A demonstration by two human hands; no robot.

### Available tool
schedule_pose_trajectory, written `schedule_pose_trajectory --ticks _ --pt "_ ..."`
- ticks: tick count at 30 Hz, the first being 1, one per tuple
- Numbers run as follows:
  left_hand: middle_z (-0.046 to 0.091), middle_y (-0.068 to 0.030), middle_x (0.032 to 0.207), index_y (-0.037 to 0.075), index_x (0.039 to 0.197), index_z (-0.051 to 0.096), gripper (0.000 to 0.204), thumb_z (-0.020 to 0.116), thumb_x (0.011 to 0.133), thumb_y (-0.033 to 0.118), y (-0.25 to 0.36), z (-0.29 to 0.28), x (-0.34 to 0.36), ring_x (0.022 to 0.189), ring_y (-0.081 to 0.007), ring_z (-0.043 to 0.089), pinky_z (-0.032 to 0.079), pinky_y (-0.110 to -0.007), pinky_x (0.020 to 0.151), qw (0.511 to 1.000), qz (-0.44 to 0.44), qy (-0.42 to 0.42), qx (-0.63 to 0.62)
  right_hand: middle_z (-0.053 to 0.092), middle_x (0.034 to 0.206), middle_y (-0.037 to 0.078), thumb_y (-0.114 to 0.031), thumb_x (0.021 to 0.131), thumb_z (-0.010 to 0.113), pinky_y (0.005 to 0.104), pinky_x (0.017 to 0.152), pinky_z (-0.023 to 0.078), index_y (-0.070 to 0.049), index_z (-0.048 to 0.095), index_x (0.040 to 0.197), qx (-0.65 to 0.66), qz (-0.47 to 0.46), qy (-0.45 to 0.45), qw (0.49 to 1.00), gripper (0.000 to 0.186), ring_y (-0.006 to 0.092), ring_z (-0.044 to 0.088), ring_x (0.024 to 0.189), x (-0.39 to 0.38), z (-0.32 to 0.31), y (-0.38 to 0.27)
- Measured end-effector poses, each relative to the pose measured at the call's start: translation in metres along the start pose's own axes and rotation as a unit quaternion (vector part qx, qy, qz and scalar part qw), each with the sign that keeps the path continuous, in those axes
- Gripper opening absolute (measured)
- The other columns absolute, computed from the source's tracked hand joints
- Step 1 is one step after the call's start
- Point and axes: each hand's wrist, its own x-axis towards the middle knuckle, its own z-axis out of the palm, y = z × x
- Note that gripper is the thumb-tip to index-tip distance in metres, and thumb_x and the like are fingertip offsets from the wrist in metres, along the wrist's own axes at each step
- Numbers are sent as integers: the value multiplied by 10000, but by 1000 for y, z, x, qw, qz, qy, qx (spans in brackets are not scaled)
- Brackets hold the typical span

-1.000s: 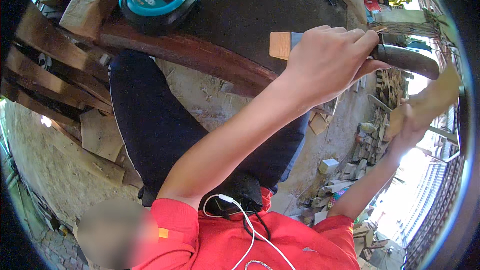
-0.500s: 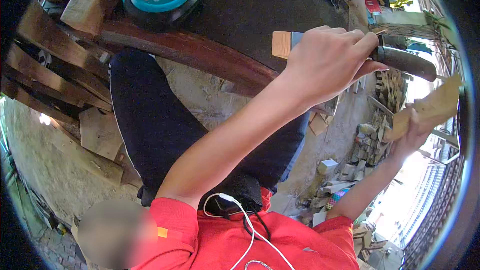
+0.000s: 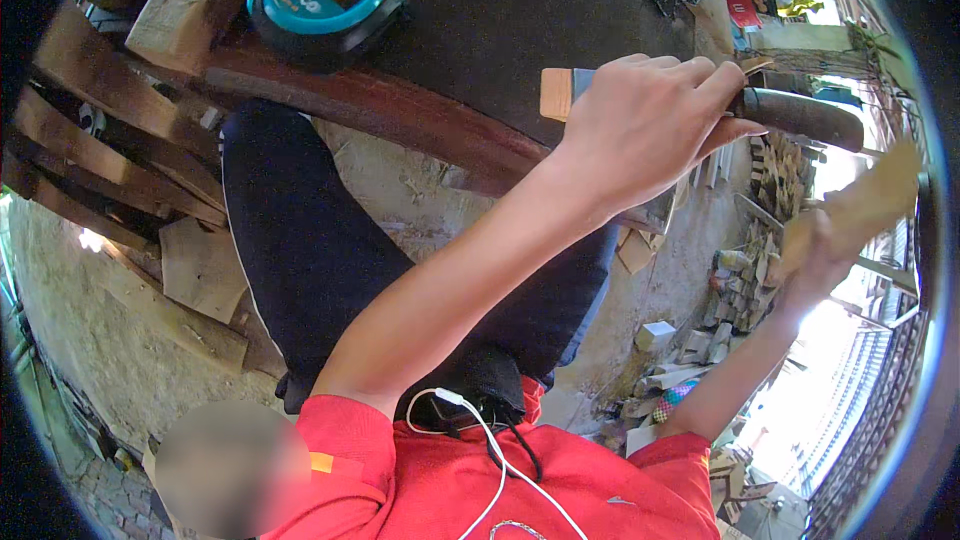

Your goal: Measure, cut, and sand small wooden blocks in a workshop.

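My left hand (image 3: 650,115) is closed, knuckles up, above the dark bench top (image 3: 500,15). It grips what looks like a chisel (image 3: 810,120), whose dark rounded handle sticks out to the right. A bluish metal strip and a squared, light wood-coloured end (image 3: 556,93) show left of the fist; the hand hides how they join. At the far right, my right hand (image 3: 822,262) is wrapped round a piece of pale wood (image 3: 868,198), blurred by motion. That wood slants up beside the handle's end; whether they touch is unclear.
A teal and black tape measure (image 3: 325,0) lies near the bench's reddish-brown edge (image 3: 390,105). Several curved timbers (image 3: 110,130) are stacked at left. A blurred round shape (image 3: 230,470) is at lower left. Wood scraps (image 3: 720,290) lie on the floor at right, by a small white box (image 3: 655,336).
My left hand and the handle have shifted slightly left. The pale wood in my right hand has tilted up a little and looks more blurred.
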Motion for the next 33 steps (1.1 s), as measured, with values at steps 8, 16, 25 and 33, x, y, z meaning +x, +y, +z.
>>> schedule_pose_trajectory --ticks 8,16,25,33 --pt "603 -71 734 105 894 566 383 628 909 483 -2 -3 -1 660 -292 650 502 -405 552 1000 -12 -6 6 556 1353 206 -317 798 790 384 1101 360 65 453 1396 319 144 -6 937 785 316 543 1219 3 2 -21" --pt "610 -85 729 105 905 577 379 629 910 481 -5 -5 -2 658 -305 651 504 -416 558 1000 -12 -6 4 596 1295 182 -271 807 776 386 1066 395 31 420 1427 170 110 19 979 776 300 585 1167 -8 -7 -55" --pt "613 -86 720 105 919 591 391 630 909 494 -6 -13 -1 662 -305 651 503 -420 550 999 -41 16 -2 590 1275 193 -291 839 739 343 925 505 19 437 1393 -147 -25 31 988 702 267 603 1129 -10 -2 -81" --pt "598 -61 719 122 985 605 354 647 903 465 -6 -8 -3 651 -278 648 508 -398 551 1000 -14 -3 26 621 1170 157 -182 826 672 391 917 513 1 418 1401 442 192 23 876 655 259 621 1041 -1 -15 -81"
